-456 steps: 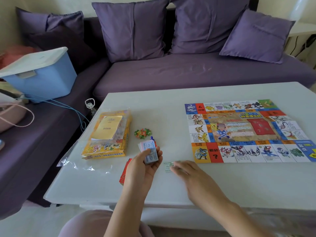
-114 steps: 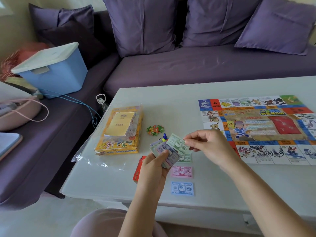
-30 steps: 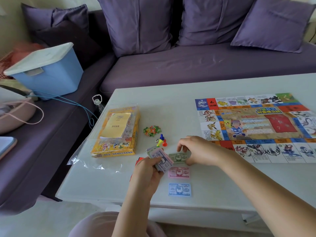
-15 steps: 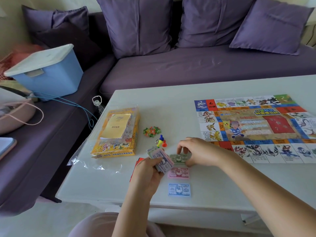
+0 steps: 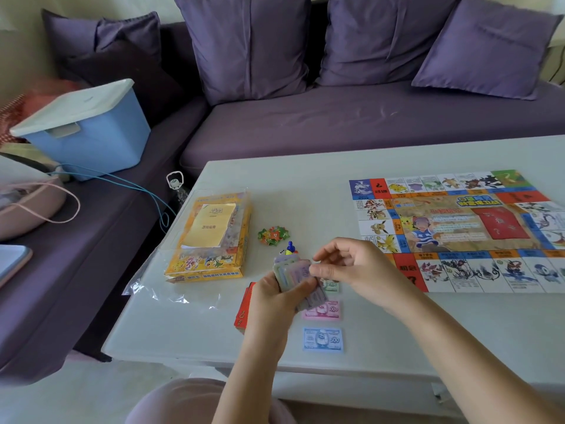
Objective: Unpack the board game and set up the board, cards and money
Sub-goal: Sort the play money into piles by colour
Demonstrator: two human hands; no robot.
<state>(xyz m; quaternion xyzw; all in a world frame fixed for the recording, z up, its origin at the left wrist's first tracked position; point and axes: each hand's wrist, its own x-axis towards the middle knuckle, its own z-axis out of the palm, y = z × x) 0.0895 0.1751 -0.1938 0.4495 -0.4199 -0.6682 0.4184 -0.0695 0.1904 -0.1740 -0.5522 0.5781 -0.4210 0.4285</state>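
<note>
Atop yellow box: seemingly a booklet

Purple sofa with purple cushions, white coffee table, daylight

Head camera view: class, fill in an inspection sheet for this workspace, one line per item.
Surface: white table, bare at its far edge.
Job's things: board laid flat; green, pink and blue notes in a column; yellow box; tokens.
Clutter: plastic wrap.
Grippers: left hand holds a stack of notes; right hand fingers pinch its top.
Cables: blue cord on sofa.
Surroundings: purple sofa, blue bin.
</note>
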